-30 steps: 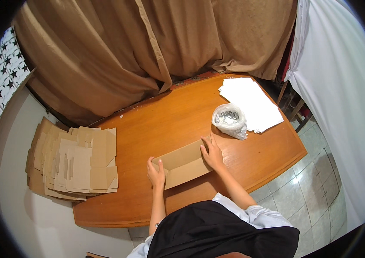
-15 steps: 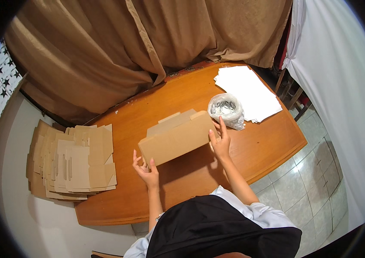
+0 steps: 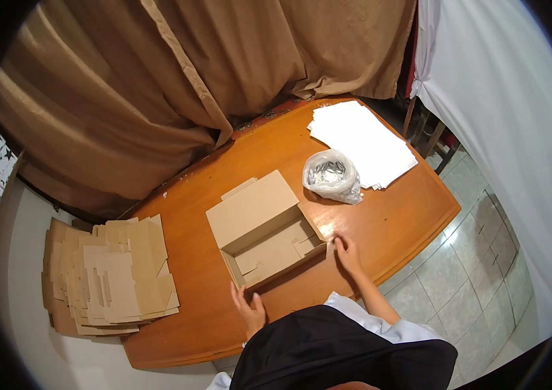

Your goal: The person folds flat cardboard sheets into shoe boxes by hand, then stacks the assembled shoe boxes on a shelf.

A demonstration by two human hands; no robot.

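Observation:
A brown cardboard box [image 3: 263, 232] stands on the wooden table in front of me, its lid [image 3: 253, 203] folded back on the far side and its inside showing. Slotted tabs lie against its bottom, and I see nothing else in it. Near the box's front left corner is my left hand [image 3: 248, 309], open with fingers apart. At the front right corner my right hand [image 3: 347, 252] lies beside the box end, fingers loosely extended; whether they touch the cardboard is hard to see.
To the left lies a stack of flat cardboard blanks [image 3: 116, 273]. A clear plastic bag [image 3: 333, 185] of small metallic pieces stands beyond the box at right, beside a pile of white paper sheets [image 3: 370, 140]. The wooden table [image 3: 191, 338] has a curved edge; brown curtains [image 3: 139, 97] hang behind it.
The box, held up and tilted between both hands before, now rests lower on the table with its lid swung back and its inside facing up. Both hands have moved nearer to me.

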